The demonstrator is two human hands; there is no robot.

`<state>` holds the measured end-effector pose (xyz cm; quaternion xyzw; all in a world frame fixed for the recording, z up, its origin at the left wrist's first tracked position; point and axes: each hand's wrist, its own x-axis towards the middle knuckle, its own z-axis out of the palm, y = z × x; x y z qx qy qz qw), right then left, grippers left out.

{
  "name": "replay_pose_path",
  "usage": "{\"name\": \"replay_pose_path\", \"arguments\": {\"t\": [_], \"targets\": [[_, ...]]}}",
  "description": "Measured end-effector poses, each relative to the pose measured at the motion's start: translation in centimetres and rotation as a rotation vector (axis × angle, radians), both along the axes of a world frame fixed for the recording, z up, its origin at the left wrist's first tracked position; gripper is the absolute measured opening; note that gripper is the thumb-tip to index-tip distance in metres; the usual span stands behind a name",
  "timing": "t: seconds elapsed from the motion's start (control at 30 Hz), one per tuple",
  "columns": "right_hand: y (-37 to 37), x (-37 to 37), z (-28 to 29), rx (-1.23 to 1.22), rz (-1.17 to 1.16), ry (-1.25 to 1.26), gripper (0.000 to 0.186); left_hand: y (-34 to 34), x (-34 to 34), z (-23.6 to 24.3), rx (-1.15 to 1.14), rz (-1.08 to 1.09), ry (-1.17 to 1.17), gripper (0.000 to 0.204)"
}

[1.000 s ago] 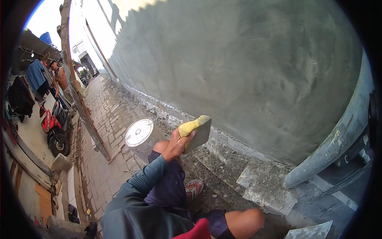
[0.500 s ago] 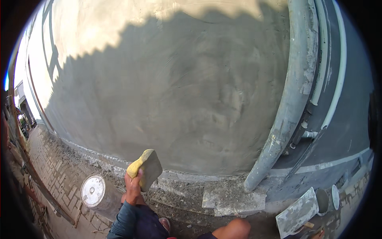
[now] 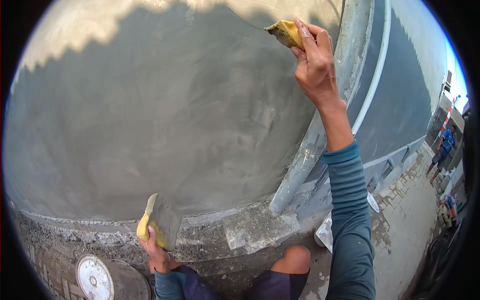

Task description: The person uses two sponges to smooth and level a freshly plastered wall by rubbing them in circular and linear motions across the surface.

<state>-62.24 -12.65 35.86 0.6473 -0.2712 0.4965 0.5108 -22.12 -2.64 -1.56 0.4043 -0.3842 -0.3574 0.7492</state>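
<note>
My left hand (image 3: 155,252) grips the yellow end of a flat float (image 3: 167,225) with a grey-coated face, low before the grey plastered wall (image 3: 170,110). My right hand (image 3: 317,67) is raised high, pinching a yellow sponge-like pad (image 3: 284,32) smeared with grey, over the upper wall beside a thick vertical pipe (image 3: 295,175). I cannot tell whether the pad touches the wall. A rough concrete slab (image 3: 257,231) lies at the pipe's foot. My bare knee (image 3: 292,259) shows below it.
A large metal drum (image 3: 110,280) with a pale lid stands at bottom left. A white bucket and board (image 3: 326,231) are partly hidden behind my right arm. A person in blue (image 3: 444,150) stands along the paved path (image 3: 400,220) at right. A thin white pipe (image 3: 374,75) runs up the wall.
The view has swung right from the alley to the wall. My right arm has come up into view with a yellow pad. My left hand still holds the float, now low.
</note>
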Motion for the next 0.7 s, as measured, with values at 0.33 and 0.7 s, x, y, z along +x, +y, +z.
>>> {"name": "replay_pose_path", "arguments": {"t": [0.33, 0.7], "targets": [[0.9, 6.2, -28.9, 0.742, 0.043, 0.022, 0.072, 1.8, 4.4, -0.3, 0.033, -0.01, 0.092, 0.044], [-2.4, 5.4, -11.2, 0.209, -0.038, -0.563, 0.047, 2.2, 4.4, -0.3, 0.076, 0.048, 0.073, 0.046]]}}
